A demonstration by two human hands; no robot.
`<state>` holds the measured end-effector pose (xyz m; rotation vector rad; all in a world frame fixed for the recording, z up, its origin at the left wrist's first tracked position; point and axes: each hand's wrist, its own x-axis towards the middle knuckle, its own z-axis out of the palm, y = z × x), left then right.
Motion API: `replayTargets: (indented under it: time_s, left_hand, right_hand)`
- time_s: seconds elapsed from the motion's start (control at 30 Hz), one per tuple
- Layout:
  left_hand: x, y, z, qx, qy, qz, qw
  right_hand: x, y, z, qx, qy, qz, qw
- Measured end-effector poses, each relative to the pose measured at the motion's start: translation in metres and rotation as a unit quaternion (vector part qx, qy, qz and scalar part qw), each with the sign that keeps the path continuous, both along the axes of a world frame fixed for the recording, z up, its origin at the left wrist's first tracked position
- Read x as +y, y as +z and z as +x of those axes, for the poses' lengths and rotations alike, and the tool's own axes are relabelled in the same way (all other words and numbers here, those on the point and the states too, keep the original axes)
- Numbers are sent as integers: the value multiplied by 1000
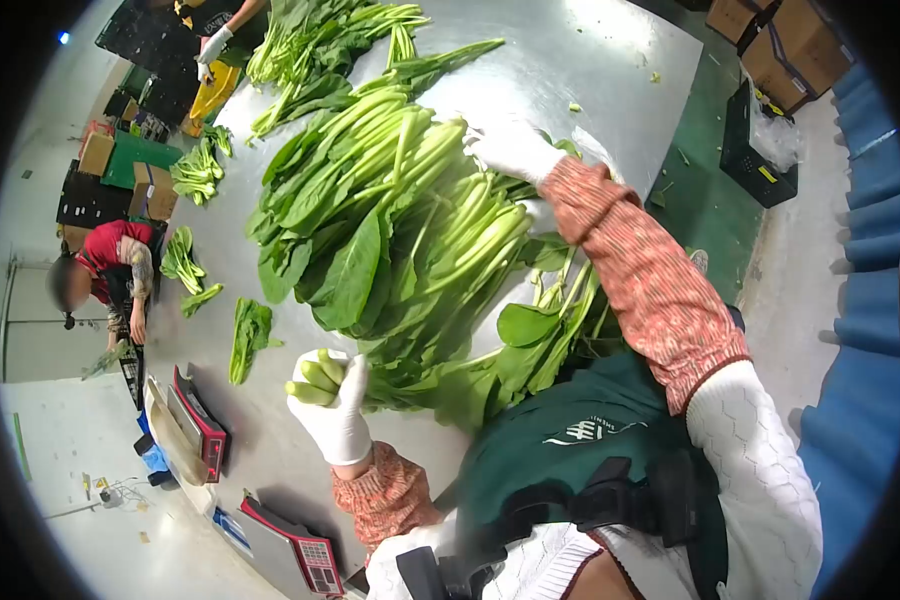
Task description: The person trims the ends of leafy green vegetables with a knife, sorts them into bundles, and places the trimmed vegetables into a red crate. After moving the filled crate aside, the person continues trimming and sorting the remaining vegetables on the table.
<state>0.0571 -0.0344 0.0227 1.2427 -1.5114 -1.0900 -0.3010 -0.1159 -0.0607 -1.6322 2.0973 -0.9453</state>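
My left hand (332, 412), in a white glove, is closed around a small bunch of green stalks (316, 378), their thick pale ends pointing up and left. At the stem ends of a big heap of leafy greens (390, 190) is my right hand (510, 150), also gloved in white. Its fingers reach out to the stalks and touch them; glare on the glove blurs their outline. More loose leafy greens (535, 335) lie at the table edge against my dark green apron (590, 440). Leaves hide part of the heap's underside.
The metal table (610, 45) holds small separate bunches of greens (198, 172) on its far side. Two red-edged scales (198, 425) stand at the left. A person in red (120, 250) and another gloved person (220, 40) work opposite. A black crate (755, 150) stands on the floor.
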Motion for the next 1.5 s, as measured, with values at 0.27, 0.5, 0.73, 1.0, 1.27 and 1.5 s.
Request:
replayTargets:
  time_s: [0.27, 0.5, 0.73, 1.0, 1.27, 1.5]
  left_hand:
    - [-6, -9, 8, -14, 18, 42, 999]
    - [-9, 3, -34, -89, -47, -40, 994]
    - [1, 8, -24, -152, -50, -110, 981]
    - [21, 43, -42, -270, -169, -303, 898]
    - [52, 14, -77, -308, -223, -381, 842]
    - [58, -5, -84, -314, -187, -384, 848]
  right_hand:
    - [60, 15, 19, 48, 83, -42, 994]
    - [69, -23, 42, -383, 66, 15, 921]
    - [124, 23, 57, -418, 87, 12, 904]
    - [182, 82, 45, -435, 171, 42, 883]
    - [192, 72, 63, -506, 164, 38, 846]
    - [202, 63, 70, -521, 101, 53, 846]
